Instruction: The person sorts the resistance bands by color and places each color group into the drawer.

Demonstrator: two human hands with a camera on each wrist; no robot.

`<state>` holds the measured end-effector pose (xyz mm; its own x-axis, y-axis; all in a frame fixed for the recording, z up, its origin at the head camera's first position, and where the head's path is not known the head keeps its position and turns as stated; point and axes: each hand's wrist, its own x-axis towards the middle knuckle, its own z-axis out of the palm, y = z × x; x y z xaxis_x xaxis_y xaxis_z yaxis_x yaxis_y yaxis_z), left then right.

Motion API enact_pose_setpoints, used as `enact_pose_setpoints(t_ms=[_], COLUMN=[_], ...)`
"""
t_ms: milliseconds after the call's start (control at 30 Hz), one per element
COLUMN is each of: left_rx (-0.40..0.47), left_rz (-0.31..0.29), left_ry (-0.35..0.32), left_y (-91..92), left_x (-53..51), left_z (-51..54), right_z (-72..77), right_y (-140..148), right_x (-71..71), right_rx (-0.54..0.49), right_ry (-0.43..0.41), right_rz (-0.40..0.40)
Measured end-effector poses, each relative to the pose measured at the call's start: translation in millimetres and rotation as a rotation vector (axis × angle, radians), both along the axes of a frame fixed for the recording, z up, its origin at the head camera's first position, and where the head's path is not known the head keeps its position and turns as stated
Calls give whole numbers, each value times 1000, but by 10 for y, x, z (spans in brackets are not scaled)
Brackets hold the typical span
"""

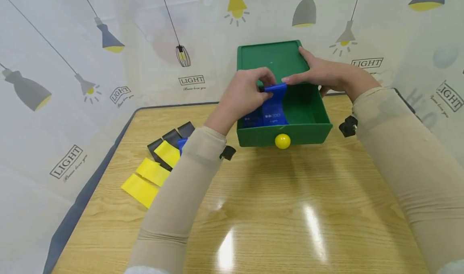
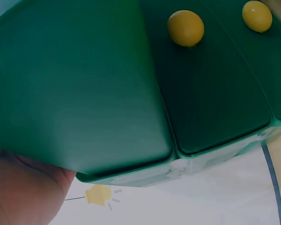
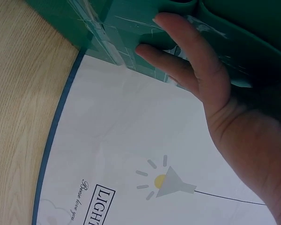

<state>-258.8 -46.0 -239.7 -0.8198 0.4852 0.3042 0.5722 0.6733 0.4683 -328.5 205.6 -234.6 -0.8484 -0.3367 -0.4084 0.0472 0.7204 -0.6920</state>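
Note:
My left hand [image 1: 246, 91] pinches the top end of a blue resistance band [image 1: 275, 107], printed "Light", which hangs into a pulled-out green drawer [image 1: 253, 137]. Further left inside this drawer lies another dark blue band [image 1: 251, 120], partly in shadow. My right hand [image 1: 322, 72] lies at the right edge of the green drawer cabinet [image 1: 268, 58], fingers extended; its thumb tip is beside the held band's upper corner, and contact is unclear. In the right wrist view the right hand's fingers [image 3: 189, 51] are against the cabinet's clear-taped side. The left wrist view hides the left fingertips.
Yellow bands [image 1: 139, 189] and black bands [image 1: 172, 137] lie on the wooden table [image 1: 275, 209] at left, with a bit of blue band [image 1: 181, 143] partly behind the left sleeve. A yellow knob [image 1: 282, 141] juts from the drawer front. A lamp-printed cloth [image 1: 203, 32] stands behind the cabinet.

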Motion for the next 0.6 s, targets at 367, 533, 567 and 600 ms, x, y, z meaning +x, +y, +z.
enact_pose_setpoints(t_ms=[367,533,567,600], left_rx=[-26,-2,14,37], left_rz=[23,43,44,45], left_ry=[84,89,85,83], left_y=[-34,-81,-105,-133], left_x=[22,35,40,46], left_z=[-52,-44,-41,-36], right_z=[9,9,7,6], right_y=[0,-1,2,6], right_x=[-2,11,7,5], right_rx=[-3,-4,-5,-5], right_ry=[-4,-5,-7,-9], right_rz=[0,6,6,6])
